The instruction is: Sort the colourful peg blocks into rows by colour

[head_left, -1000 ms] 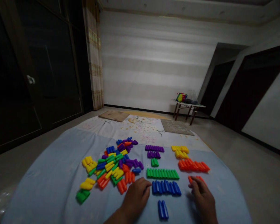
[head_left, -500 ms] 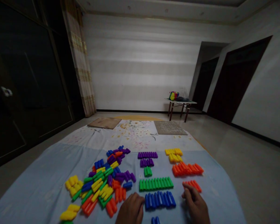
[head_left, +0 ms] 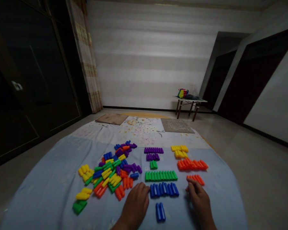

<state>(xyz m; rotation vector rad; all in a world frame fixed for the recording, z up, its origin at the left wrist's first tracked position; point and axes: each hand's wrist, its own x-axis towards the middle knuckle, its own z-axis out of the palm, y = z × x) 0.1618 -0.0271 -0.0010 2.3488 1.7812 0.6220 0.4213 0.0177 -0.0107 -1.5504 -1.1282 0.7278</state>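
Note:
My left hand [head_left: 137,202] rests beside the left end of a row of blue bullet-shaped plastic blocks [head_left: 164,190]. Its fingers are bunched together, and the tips are hidden from above. To the right of that row, my right hand [head_left: 198,196] has its fingers curled in with no block visible in them. Its fingertips are close to the left end of a short orange row [head_left: 196,179]. A pair of blue blocks [head_left: 160,212] lies between my hands, nearer to me. Just beyond the blue row runs a long green row [head_left: 161,176].
A mixed heap of coloured blocks [head_left: 109,172] spreads on the left of the cloth-covered table. Further off are purple rows [head_left: 153,150], a few green blocks [head_left: 153,164], yellow rows [head_left: 180,148] and a larger orange group [head_left: 192,164]. Two flat boards [head_left: 177,125] lie at the far edge.
The view has tilted down and swung slightly left, so the blue pair and the nearest green blocks now show fully. My hands keep nearly the same places beside the rows.

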